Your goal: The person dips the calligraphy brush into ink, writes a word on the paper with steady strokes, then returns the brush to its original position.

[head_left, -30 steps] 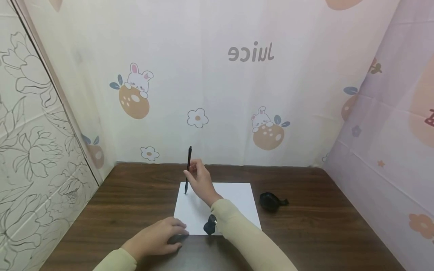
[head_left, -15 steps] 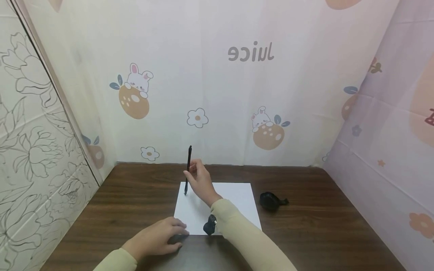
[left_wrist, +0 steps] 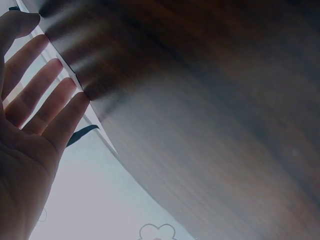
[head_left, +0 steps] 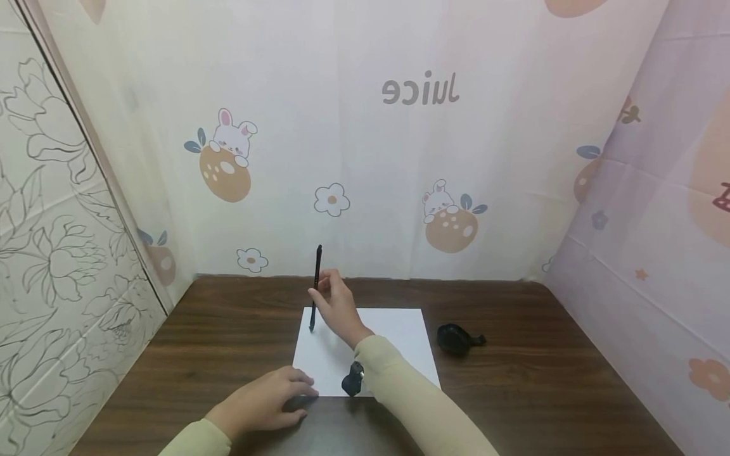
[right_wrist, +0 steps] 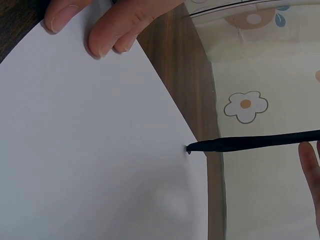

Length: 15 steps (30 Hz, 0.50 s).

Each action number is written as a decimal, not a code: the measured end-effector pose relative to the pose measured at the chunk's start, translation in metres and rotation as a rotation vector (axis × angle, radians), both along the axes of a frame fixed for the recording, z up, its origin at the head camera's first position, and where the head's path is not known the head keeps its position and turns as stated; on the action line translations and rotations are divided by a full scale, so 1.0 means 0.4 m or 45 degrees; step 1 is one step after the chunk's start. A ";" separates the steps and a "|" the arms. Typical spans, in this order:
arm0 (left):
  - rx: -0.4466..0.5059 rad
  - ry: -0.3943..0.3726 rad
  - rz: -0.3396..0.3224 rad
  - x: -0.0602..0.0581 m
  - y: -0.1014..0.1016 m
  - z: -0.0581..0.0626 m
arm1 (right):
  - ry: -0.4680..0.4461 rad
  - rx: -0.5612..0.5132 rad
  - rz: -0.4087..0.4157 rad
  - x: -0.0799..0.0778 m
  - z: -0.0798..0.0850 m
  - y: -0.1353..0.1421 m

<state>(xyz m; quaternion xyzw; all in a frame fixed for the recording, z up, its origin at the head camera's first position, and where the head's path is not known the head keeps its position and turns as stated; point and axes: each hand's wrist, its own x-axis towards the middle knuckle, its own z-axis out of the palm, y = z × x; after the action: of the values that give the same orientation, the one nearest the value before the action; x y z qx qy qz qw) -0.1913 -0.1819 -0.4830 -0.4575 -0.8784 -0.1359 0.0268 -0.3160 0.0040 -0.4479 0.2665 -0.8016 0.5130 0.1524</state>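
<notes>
A sheet of white paper (head_left: 399,329) lies on the brown table. My right hand (head_left: 338,307) pinches a slim black brush (head_left: 317,266) above the paper's far left corner, the shaft nearly upright. In the right wrist view the tip of the brush (right_wrist: 220,145) is dark and slightly bent, and meets the sheet near its edge. Any mark under it is too small to tell. My left hand (head_left: 268,398) rests with fingers extended on the near left corner of the paper. Its fingertips (right_wrist: 102,47) also show at the top of the right wrist view.
To the right of the sheet lies a black rounded object (head_left: 454,339) with a short narrow end. A small black device (head_left: 353,379) sits at my right wrist. Printed curtains (head_left: 342,139) stand behind the table and at both sides.
The brush tip has slid very slightly toward me along the left side of the paper. My left hand and the sheet stay where they were.
</notes>
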 end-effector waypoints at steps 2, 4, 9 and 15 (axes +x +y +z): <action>-0.002 -0.012 0.006 0.000 0.000 0.000 | 0.002 0.001 0.005 0.000 0.001 0.000; -0.003 -0.012 0.008 0.000 0.000 0.000 | 0.006 0.003 0.008 0.001 0.003 0.000; 0.005 0.004 0.001 -0.001 0.000 -0.003 | -0.010 0.001 0.015 0.003 0.004 -0.001; 0.020 0.037 -0.019 -0.002 -0.002 -0.007 | -0.037 0.010 0.020 0.005 0.007 -0.002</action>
<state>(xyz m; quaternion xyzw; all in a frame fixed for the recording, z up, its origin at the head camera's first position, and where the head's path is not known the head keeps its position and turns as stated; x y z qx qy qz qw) -0.1921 -0.1827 -0.4859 -0.4655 -0.8734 -0.1364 0.0421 -0.3139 0.0033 -0.4452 0.2659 -0.8037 0.5148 0.1355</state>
